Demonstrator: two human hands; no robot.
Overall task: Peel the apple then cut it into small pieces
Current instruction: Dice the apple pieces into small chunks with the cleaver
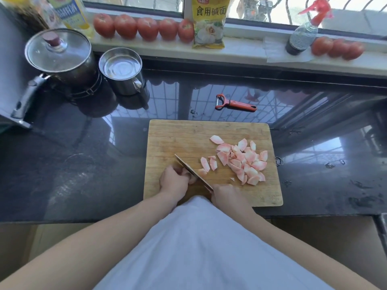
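Both hands busy — left hand pinning apple piece, right hand gripping knife.

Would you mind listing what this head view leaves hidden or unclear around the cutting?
- Uncut apple piece: mostly hidden by the left hand and the knife.
- Knife handle: hidden inside the right hand.
- Near edge of the cutting board: covered by the white garment.
- Oil bottle: cut off by the top edge, label blurred.
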